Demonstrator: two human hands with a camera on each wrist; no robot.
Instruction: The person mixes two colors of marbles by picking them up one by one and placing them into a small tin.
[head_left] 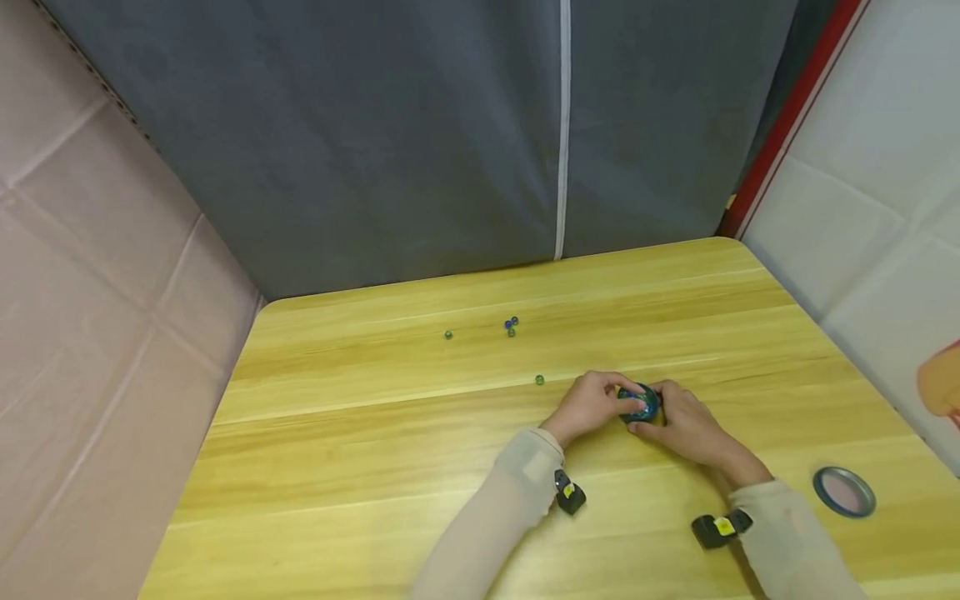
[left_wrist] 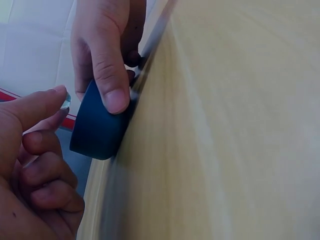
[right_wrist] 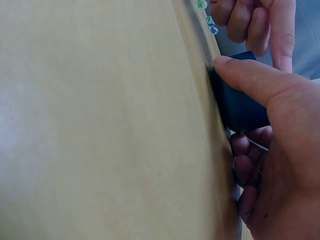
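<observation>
A round dark blue tin (left_wrist: 97,130) stands on the table, with marbles showing inside it in the head view. My right hand (head_left: 690,429) grips its side, thumb on the near wall and fingers around the right. Over the tin's left part is my left hand (head_left: 592,406), pinching a clear glass marble (left_wrist: 66,103) between thumb and index finger. The other left fingers are curled. A green marble (head_left: 540,380) lies on the table just left of the left hand.
Farther back on the wooden table (head_left: 360,467) lie a lone green marble (head_left: 448,335) and a small cluster with a blue marble (head_left: 507,324). A round lid (head_left: 843,492) rests beside the right forearm. A grey curtain (head_left: 375,150) hangs behind the table.
</observation>
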